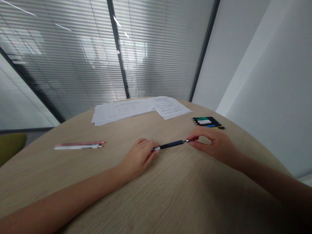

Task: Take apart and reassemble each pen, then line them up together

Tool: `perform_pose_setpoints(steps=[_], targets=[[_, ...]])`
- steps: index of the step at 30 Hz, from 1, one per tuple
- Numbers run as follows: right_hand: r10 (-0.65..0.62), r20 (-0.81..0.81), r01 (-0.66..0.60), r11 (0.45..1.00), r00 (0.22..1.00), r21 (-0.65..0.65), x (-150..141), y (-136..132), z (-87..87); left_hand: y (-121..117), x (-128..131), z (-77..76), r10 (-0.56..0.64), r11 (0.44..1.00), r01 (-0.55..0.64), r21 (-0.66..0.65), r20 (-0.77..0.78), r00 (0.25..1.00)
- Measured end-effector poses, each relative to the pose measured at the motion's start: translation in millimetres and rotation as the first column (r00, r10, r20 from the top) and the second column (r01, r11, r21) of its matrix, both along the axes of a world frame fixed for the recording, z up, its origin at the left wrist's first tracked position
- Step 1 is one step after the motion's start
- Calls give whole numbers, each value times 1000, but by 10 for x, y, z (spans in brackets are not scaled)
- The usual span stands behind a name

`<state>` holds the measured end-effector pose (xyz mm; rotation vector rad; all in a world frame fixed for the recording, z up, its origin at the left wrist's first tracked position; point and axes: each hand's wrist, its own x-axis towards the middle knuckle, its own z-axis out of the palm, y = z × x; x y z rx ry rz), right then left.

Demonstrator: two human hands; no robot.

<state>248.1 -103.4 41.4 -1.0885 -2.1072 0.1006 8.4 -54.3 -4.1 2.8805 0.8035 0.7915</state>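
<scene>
A dark blue and black pen [172,144] lies nearly level between my two hands, low over the table. My left hand [140,156] is closed around its left end, where a pale grey section shows beside the fingers. At the other end, the thumb and fingertips of my right hand [216,143] pinch the silver metal tip [188,140]. Whether that tip is joined to the barrel or loose, I cannot tell. The far left end of the pen is hidden under my left fingers.
On the wooden table [170,195], a pink pen [83,143] and a white pen [73,147] lie side by side at left. Several pens and markers [207,122] form a row at right. Printed papers [129,109] lie at the back. A green-yellow chair [11,146] stands far left.
</scene>
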Motion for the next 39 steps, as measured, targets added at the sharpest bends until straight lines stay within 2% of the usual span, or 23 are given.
perform_pose_setpoints(steps=[8,23,35,39], targets=[[-5,-15,5,999,1000,-54,-9,40,-106,9,-14,-23,-34,996,29,83,56,998],[-96,-89,65,950,991,-306,-63,62,-278,-42,-28,-18,-142,966,114,231,106,984],[-155,-54,115,888,986,-444,-92,60,-277,-53,-25,-14,-132,961,98,260,119,984],[-119,-36,91,894,992,-439,-117,55,-288,-52,-28,-25,-128,960,93,263,116,985]])
